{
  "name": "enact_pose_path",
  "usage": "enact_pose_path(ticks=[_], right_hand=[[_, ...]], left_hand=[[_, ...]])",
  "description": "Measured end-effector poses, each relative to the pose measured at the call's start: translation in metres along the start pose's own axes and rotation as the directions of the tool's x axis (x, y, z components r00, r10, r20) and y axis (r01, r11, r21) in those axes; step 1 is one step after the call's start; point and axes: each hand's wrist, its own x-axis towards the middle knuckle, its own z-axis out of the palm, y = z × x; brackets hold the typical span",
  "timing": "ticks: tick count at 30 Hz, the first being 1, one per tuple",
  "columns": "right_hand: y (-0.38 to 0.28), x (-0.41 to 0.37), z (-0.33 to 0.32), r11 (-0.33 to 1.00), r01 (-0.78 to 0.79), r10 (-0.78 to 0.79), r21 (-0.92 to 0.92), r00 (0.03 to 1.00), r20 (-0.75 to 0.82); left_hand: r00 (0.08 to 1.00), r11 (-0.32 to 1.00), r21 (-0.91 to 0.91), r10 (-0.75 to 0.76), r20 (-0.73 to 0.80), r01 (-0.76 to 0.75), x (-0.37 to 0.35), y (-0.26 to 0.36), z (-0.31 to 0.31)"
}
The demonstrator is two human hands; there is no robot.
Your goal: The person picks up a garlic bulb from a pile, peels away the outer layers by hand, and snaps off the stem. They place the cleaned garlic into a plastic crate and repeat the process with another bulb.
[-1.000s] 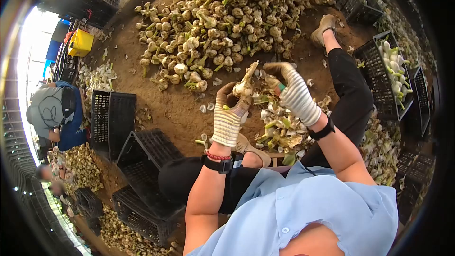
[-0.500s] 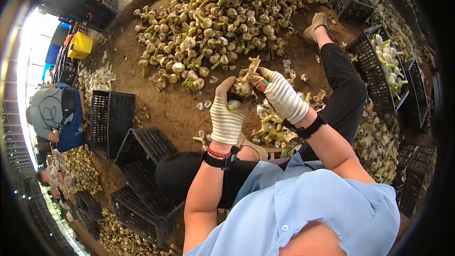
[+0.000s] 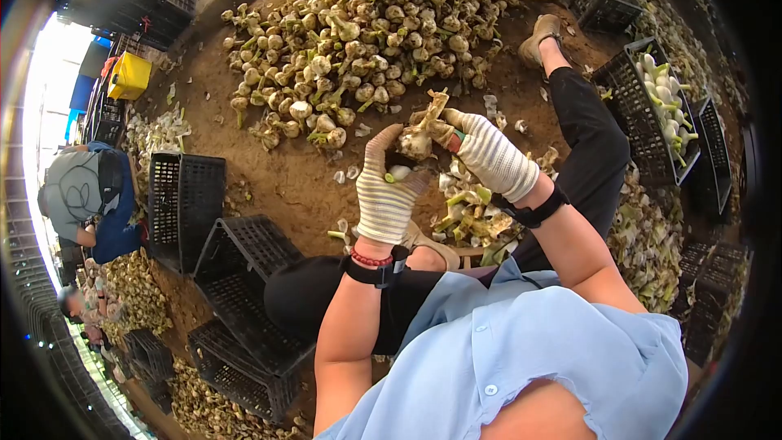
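No text, brand or number can be read. Nothing legible is borne by the left hand (image 3: 384,195), the right hand (image 3: 489,155) or the black crates (image 3: 187,204).

Centre: left hand (image 3: 387,187) and right hand (image 3: 485,155) meet on one garlic bulb (image 3: 415,143).
Beneath the hands: trimmings heap (image 3: 472,212) on the ground, between the legs.
Ahead: garlic pile (image 3: 366,24) on the ground.
Left: crates (image 3: 187,204) side by side; another person (image 3: 85,195) beyond them.
Right: crate of bulbs (image 3: 652,106), beside the outstretched leg.
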Motion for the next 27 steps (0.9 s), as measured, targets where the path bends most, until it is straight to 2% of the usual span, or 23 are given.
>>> enact_pose_path(ticks=[1,3,5,6,7,8,9,10,11,12,13,14,15,16,17,18,19,20,21,22,23,25,27], right_hand=[[-0.003,0.0,0.0,0.999,0.019,-0.019,-0.044,1.0,0.004],[-0.004,0.004,0.001,0.994,0.049,-0.048,-0.094,0.999,0.011],[-0.006,0.009,0.008,0.995,0.022,-0.026,-0.093,0.999,-0.045],[-0.011,0.008,0.009,0.983,0.03,-0.045,-0.179,0.996,-0.075],[-0.01,0.009,0.011,0.983,0.032,-0.046,-0.179,0.996,-0.073],[-0.007,0.01,0.013,0.986,0.012,-0.031,-0.164,0.993,-0.113],[-0.004,0.01,0.015,0.989,-0.009,-0.014,-0.147,0.988,-0.152],[-0.013,0.005,0.017,0.968,0.083,-0.12,-0.238,0.983,-0.142],[-0.019,0.0,0.018,0.969,0.081,-0.116,-0.234,0.984,-0.138],[-0.024,-0.004,0.017,0.923,0.19,-0.21,-0.335,0.977,-0.024],[-0.025,-0.009,0.016,0.857,0.303,-0.29,-0.417,0.952,0.098],[-0.024,-0.016,0.016,0.988,0.01,0.016,-0.156,0.987,0.16],[-0.042,-0.017,0.009,0.961,-0.232,0.255,-0.152,0.954,0.158],[-0.036,-0.016,0.006,0.954,-0.296,0.293,0.049,0.954,0.062],[-0.024,-0.015,0.003,0.911,-0.326,0.343,0.252,0.939,-0.027],[-0.011,-0.015,0.0,0.967,-0.191,0.211,0.166,0.971,-0.112],[-0.01,-0.017,0.002,0.968,-0.187,0.209,0.168,0.97,-0.121],[-0.011,-0.02,0.01,0.987,-0.137,0.147,0.078,0.979,-0.141],[-0.009,-0.022,0.014,0.996,-0.089,0.087,-0.012,0.985,-0.152],[0.0,-0.022,0.015,0.979,-0.15,0.141,-0.136,0.987,-0.076],[0.006,-0.025,0.018,0.981,-0.144,0.136,-0.128,0.988,-0.071],[0.012,-0.026,0.013,0.994,-0.062,0.057,-0.091,0.997,-0.056],[0.014,-0.027,-0.01,0.996,-0.076,0.071,-0.038,0.993,-0.098]], left_hand=[[1.0,1.0,0.0,0.002,0.001,-0.002,0.001,-0.004,-0.003],[0.991,0.981,0.135,0.136,0.015,-0.137,0.004,-0.015,-0.009],[0.992,0.991,0.06,0.122,-0.017,-0.12,0.007,-0.008,-0.007],[0.995,0.969,-0.233,-0.097,-0.027,0.088,0.006,-0.004,-0.006],[0.951,0.819,-0.501,-0.307,0.028,0.279,0.005,0.001,-0.005],[0.964,0.833,-0.515,-0.263,-0.043,0.204,0.006,-0.002,-0.003],[0.963,0.833,-0.514,-0.265,-0.046,0.205,0.007,-0.011,-0.006],[0.928,0.707,-0.639,-0.371,0.032,0.304,0.01,-0.024,-0.01],[0.88,0.552,-0.737,-0.458,0.123,0.39,0.013,-0.026,-0.013],[0.85,0.614,-0.655,-0.52,0.087,0.442,0.016,-0.029,-0.015],[0.833,0.482,-0.793,-0.55,0.057,0.372,0.033,-0.084,-0.014],[0.79,0.412,-0.826,-0.61,0.065,0.386,0.032,-0.092,-0.021],[0.748,0.341,-0.854,-0.659,0.081,0.393,0.034,-0.096,-0.025],[0.889,0.952,-0.29,-0.211,-0.406,0.093,0.038,-0.12,-0.011],[0.892,0.914,-0.212,-0.39,-0.228,0.346,0.031,-0.06,-0.019],[0.909,0.91,-0.203,-0.392,-0.145,0.36,0.025,-0.043,-0.017],[0.918,0.907,-0.192,-0.393,-0.059,0.376,0.019,-0.035,-0.015],[0.934,0.882,-0.321,-0.357,0.025,0.345,0.012,-0.031,-0.009],[0.926,0.871,-0.355,-0.376,-0.04,0.339,0.008,-0.028,-0.001],[0.928,0.847,-0.443,-0.363,-0.08,0.293,0.008,-0.021,0.005],[0.928,0.816,-0.528,-0.35,-0.126,0.236,0.01,-0.016,0.009],[0.894,0.836,-0.457,-0.416,-0.166,0.304,0.015,-0.037,-0.008],[0.884,0.836,-0.462,-0.424,-0.197,0.297,0.013,-0.029,-0.014]])
